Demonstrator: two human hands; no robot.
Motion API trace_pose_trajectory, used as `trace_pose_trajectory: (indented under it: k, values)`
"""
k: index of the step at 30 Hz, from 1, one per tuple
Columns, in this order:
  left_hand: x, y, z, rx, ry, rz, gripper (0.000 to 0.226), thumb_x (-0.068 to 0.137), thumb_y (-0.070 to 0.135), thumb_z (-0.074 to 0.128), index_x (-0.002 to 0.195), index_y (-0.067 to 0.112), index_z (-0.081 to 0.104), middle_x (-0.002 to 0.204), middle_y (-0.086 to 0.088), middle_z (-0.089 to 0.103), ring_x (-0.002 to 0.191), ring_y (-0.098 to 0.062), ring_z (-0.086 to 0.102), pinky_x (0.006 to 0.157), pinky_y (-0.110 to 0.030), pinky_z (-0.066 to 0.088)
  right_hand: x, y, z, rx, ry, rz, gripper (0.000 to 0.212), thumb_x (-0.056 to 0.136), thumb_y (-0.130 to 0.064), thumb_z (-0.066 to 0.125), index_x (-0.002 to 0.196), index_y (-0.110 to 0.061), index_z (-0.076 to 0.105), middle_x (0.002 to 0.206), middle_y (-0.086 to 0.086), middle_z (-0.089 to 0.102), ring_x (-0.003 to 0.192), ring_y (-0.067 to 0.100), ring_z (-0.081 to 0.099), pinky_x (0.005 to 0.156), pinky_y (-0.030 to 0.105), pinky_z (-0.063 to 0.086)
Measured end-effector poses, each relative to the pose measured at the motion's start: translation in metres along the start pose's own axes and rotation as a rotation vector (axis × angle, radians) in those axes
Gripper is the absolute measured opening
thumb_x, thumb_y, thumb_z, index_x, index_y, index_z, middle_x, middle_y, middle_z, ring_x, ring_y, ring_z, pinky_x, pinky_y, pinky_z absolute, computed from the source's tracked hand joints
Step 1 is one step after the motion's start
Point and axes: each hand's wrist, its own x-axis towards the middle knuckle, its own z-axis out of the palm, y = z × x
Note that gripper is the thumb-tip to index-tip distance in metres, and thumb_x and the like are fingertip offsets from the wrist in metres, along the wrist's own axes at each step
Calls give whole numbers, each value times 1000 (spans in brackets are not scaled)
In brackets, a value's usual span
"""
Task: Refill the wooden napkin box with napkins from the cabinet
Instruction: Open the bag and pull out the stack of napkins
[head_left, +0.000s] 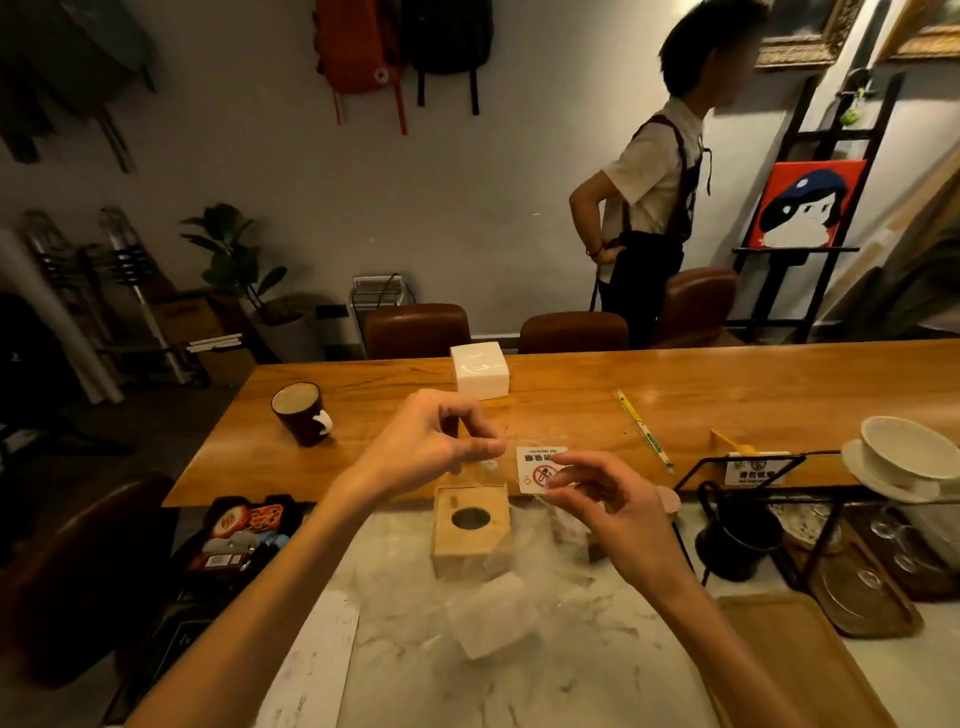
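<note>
A wooden napkin box (470, 530) with an oval hole in its top stands on the marble counter (395, 649). Both my hands hold a clear plastic napkin wrapper (519, 540) above it. My left hand (431, 441) pinches the wrapper's top left edge. My right hand (602, 499) pinches the edge by a white warning label (540, 465). A whitish napkin stack (491, 616) sags in the bottom of the wrapper, in front of the box. A second wrapped white napkin pack (479, 370) sits on the wooden table (571, 410) behind.
A dark mug (303, 413) stands on the table's left. White cup and saucer (904, 457), a black wire rack (748, 499), a black pitcher (737, 540) and wooden trays with glasses (862, 597) crowd the right. A snack tray (239, 535) lies left. A person (654, 208) stands behind the chairs.
</note>
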Motion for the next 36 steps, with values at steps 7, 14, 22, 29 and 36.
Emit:
trace_pose_trajectory:
  k: [7, 14, 22, 29, 36]
  values:
    - [-7, 0, 5, 354, -122, 156, 8, 94, 33, 58, 101, 29, 59, 96, 12, 60, 86, -5, 57, 70, -21, 48, -7, -2, 4, 110, -73, 44, 20, 82, -22, 68, 102, -22, 70, 102, -6, 72, 97, 16, 68, 86, 36, 57]
    - [-9, -22, -2, 319, -286, 8, 36, 87, 43, 65, 121, 35, 58, 108, 18, 55, 99, 0, 53, 85, -27, 50, -17, 16, -7, 111, -65, 106, 18, 83, -24, 66, 101, -26, 70, 98, 1, 72, 93, 18, 67, 85, 42, 55]
    - [24, 8, 33, 302, -252, 232, 31, 87, 35, 68, 116, 39, 58, 114, 14, 55, 98, 3, 51, 80, -19, 50, -18, 9, -13, -45, -136, 70, 21, 90, -14, 63, 108, -24, 68, 105, -18, 69, 98, 10, 66, 83, 30, 57]
    - [15, -1, 18, 326, -256, 121, 53, 82, 50, 68, 129, 36, 47, 127, 13, 53, 113, -1, 49, 93, -26, 45, -25, 7, -33, -121, -22, 33, 23, 86, -11, 66, 101, -28, 69, 94, -27, 67, 90, 2, 65, 82, 19, 54]
    - [0, -15, 23, 686, -265, 212, 14, 94, 29, 61, 106, 24, 66, 109, 6, 66, 97, -10, 60, 83, -35, 55, -45, -12, -52, -341, 308, -112, 28, 95, -17, 57, 122, -22, 60, 124, 5, 58, 114, 0, 52, 96, 16, 45]
